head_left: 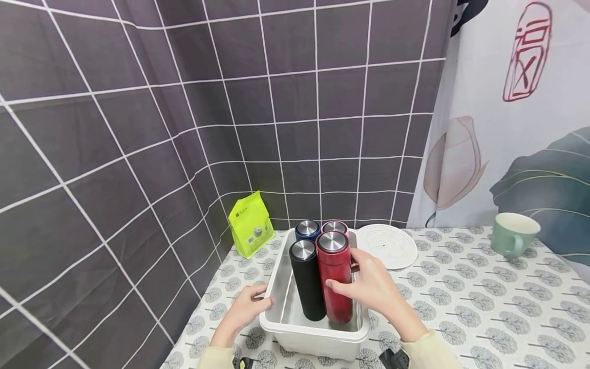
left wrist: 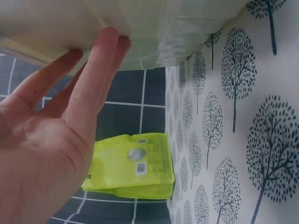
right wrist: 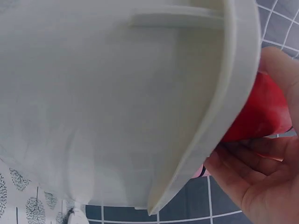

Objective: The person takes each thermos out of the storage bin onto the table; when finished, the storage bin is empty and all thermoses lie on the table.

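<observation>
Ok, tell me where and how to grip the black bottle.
Grip the black bottle round its upper body, below the silver-topped cap, probably best from the person's left: its straight, slim cylinder stands nearly upright, with open room in the white bin there, while the red bottle crowds its right.
</observation>
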A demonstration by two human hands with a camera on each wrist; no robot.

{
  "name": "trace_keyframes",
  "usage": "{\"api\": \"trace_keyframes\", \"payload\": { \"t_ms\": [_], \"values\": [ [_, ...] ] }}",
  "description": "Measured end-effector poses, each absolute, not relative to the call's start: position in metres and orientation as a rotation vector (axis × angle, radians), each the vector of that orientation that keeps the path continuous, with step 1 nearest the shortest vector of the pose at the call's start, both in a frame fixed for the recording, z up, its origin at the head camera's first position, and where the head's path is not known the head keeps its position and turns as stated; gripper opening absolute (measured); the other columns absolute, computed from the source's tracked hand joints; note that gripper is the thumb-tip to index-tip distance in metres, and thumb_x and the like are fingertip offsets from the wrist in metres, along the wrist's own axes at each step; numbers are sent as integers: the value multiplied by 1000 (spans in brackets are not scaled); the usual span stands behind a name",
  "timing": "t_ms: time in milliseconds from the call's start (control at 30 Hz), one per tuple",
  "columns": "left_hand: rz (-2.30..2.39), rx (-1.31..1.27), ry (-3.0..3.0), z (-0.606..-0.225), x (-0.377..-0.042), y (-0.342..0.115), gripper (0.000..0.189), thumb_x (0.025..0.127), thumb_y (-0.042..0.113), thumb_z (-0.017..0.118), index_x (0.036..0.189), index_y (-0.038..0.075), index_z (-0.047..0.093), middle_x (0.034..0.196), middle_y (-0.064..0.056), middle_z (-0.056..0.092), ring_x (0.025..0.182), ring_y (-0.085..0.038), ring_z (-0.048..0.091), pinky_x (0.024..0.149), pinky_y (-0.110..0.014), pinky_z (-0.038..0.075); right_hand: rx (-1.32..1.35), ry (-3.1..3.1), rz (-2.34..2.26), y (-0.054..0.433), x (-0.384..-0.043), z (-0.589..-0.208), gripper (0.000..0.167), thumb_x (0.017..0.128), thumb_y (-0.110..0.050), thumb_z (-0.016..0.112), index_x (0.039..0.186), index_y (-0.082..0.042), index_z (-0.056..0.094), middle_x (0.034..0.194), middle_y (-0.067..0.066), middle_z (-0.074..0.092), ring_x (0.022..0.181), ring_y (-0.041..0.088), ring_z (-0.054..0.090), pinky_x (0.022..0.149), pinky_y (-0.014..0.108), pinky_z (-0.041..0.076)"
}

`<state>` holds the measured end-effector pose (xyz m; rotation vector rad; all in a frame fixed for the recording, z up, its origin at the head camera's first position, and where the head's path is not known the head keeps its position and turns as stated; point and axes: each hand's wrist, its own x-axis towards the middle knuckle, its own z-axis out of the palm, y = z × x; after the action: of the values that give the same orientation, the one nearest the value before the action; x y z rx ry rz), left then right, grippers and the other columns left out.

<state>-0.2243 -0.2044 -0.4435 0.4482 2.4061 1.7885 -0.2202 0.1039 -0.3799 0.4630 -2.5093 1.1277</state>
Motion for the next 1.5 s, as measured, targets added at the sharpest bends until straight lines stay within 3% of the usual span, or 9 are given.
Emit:
{"api": "trace_keyframes", "payload": {
  "t_ms": [233, 567, 967, 1500],
  "values": [
    [1789, 443, 2429, -444, -224, -205, 53, 84, 8, 59, 130, -16, 51, 131, -39, 52, 103, -45, 66, 79, -37, 61, 531, -2426, 1090, 104, -216, -374, 58, 66, -30, 88, 115, -12, 62, 102, -2, 67, 86, 13, 66, 76, 37, 58],
    [1777, 457, 2426, -444, -225, -202, 53, 84, 8, 59, 130, -17, 50, 129, -39, 53, 102, -46, 66, 79, -37, 61, 510, -2390, 1099, 105, -206, -354, 54, 68, -30, 87, 113, -14, 62, 101, -4, 67, 84, 11, 64, 73, 33, 57],
    [1803, 432, 2398, -446, -225, -204, 57, 84, 6, 58, 134, -18, 46, 124, -41, 55, 102, -50, 65, 82, -49, 59, 526, -2354, 1166, 113, -207, -335, 49, 73, -26, 84, 115, -15, 60, 105, -3, 67, 94, 15, 65, 80, 38, 58],
    [1769, 436, 2429, -443, -224, -202, 56, 83, 7, 58, 131, -20, 47, 122, -42, 56, 101, -50, 65, 82, -46, 60, 422, -2226, 1137, 122, -204, -316, 49, 74, -26, 83, 114, -8, 60, 101, 4, 66, 93, 21, 65, 78, 43, 59]
  ]
}}
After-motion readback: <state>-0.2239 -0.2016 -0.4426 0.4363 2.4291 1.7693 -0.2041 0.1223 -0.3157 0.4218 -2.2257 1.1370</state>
